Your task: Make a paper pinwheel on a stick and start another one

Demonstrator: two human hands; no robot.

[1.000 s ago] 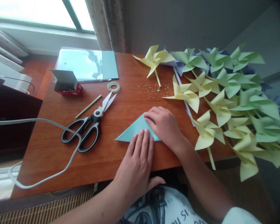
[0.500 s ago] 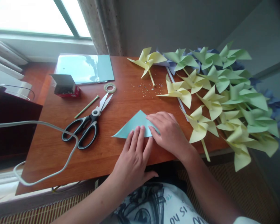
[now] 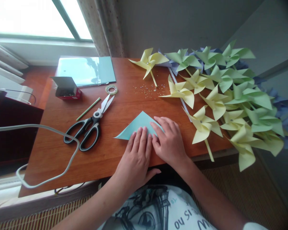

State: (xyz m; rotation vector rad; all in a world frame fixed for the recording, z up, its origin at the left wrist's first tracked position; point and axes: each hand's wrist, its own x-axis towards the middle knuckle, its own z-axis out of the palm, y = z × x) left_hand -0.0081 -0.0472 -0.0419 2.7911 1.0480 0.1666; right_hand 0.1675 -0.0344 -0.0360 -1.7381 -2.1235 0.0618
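Note:
A light-blue sheet of paper (image 3: 139,124), folded into a triangle, lies on the wooden table with its peak pointing away from me. My left hand (image 3: 136,156) is flat, its outstretched fingers pressing the lower folded edge near the middle. On the paper's right part rests my right hand (image 3: 169,139), fingers apart and slightly bent; it covers the right corner. To the left of the paper lie scissors (image 3: 93,123) with black handles and parted blades.
A roll of tape (image 3: 111,89), a green paper stick (image 3: 88,109), a red box (image 3: 67,88) and blue sheets in a clear sleeve (image 3: 86,71) are behind the scissors. Yellow pinwheels (image 3: 204,124) and green pinwheels (image 3: 252,95) crowd the right. A white cable (image 3: 69,166) loops at left.
My right hand's fingers have spread and shifted slightly along the paper's right side. My left hand stays pressed on the lower edge. The whole view has moved a little.

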